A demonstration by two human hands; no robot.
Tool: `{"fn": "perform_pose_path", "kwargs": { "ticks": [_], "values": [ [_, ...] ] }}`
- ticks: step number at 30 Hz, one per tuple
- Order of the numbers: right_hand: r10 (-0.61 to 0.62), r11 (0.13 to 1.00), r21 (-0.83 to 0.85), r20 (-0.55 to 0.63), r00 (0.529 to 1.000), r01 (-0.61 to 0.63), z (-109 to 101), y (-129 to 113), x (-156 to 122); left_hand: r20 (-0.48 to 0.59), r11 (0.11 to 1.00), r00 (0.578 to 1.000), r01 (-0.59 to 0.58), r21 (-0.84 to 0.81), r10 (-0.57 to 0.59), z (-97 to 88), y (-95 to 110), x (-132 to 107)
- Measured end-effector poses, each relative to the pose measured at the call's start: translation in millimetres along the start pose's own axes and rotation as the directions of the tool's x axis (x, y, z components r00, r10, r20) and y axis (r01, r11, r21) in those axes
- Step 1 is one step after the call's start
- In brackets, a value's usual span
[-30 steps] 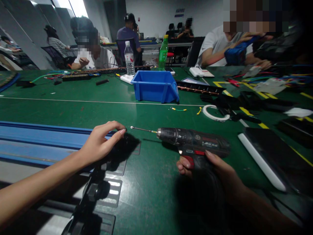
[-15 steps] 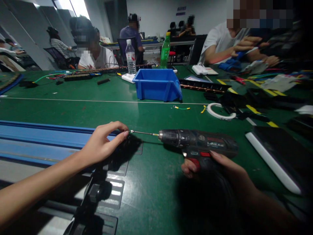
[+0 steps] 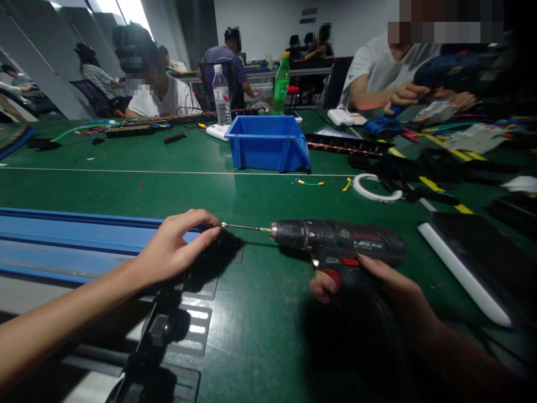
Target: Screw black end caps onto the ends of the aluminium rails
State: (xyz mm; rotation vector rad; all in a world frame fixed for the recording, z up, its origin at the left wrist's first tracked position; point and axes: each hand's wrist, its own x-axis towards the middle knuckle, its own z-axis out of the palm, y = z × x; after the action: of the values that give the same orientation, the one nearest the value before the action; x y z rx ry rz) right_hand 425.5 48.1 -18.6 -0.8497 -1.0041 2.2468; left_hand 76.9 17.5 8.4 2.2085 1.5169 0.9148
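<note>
Black and red, a power drill [image 3: 352,240] sits level over the green table [image 3: 260,313] at near right, its handle wrapped by the right hand [image 3: 398,288]. Its thin bit [image 3: 247,227] points left to the left hand [image 3: 180,243], whose thumb and forefinger pinch a small piece [image 3: 220,225], too tiny for me to identify.

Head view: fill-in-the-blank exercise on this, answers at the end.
1. The drill in the right hand has a ____ trigger.
2. The left hand has its fingers at the tip of the bit set in the drill's ____.
3. The plastic bin is ____.
4. The green bottle stands to the ____ of the clear bottle.

red; chuck; blue; right
</note>
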Motion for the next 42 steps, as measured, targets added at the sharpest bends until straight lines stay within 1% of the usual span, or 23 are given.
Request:
{"fn": "perform_pose_path", "kwargs": {
  "ticks": [3,6,14,21,28,32,35,39,42],
  "values": [
    [0.025,1.0,0.002,-0.003,1.0,-0.025,0.3,-0.3,-0.1,-0.015,1.0,1.0,0.011,-0.003,-0.011,0.2,0.1,-0.3],
    [0.017,1.0,0.004,-0.011,1.0,-0.017,-0.1,0.2,0.2,-0.028,1.0,0.999,0.022,-0.018,-0.023,0.0,-0.2,-0.5],
    [0.036,0.997,-0.071,-0.005,0.999,-0.036,-4.6,0.8,1.0,-0.049,0.999,0.998,0.04,-0.035,-0.041,-0.4,0.1,-0.8],
    [0.013,0.997,-0.076,0.025,1.0,-0.011,-6.6,2.8,2.5,-0.053,0.998,0.998,0.04,-0.038,-0.042,0.7,-1.1,-0.6],
    [-0.014,0.999,-0.04,0.011,1.0,0.014,-1.7,2.3,2.1,-0.07,0.999,0.997,0.032,-0.024,-0.034,-0.4,0.9,-0.6],
    [-0.023,0.997,-0.07,-0.005,1.0,0.023,0.5,0.2,1.4,-0.074,0.999,0.997,0.03,-0.015,-0.031,-0.1,1.5,0.2],
    [-0.005,0.997,-0.082,-0.004,1.0,0.004,-0.6,-0.3,1.4,-0.08,0.999,0.996,0.031,-0.012,-0.032,0.3,2.0,0.2],
    [-0.008,0.998,-0.065,-0.004,1.0,0.007,-5.4,4.7,3.3,-0.103,0.999,0.994,0.045,-0.01,-0.046,-0.2,2.9,-0.1],
    [-0.055,0.998,-0.025,0.002,0.998,0.055,-8.4,11.6,5.1,-0.09,0.998,0.994,0.058,-0.007,-0.058,-1.0,3.5,0.1]
  ]
}}
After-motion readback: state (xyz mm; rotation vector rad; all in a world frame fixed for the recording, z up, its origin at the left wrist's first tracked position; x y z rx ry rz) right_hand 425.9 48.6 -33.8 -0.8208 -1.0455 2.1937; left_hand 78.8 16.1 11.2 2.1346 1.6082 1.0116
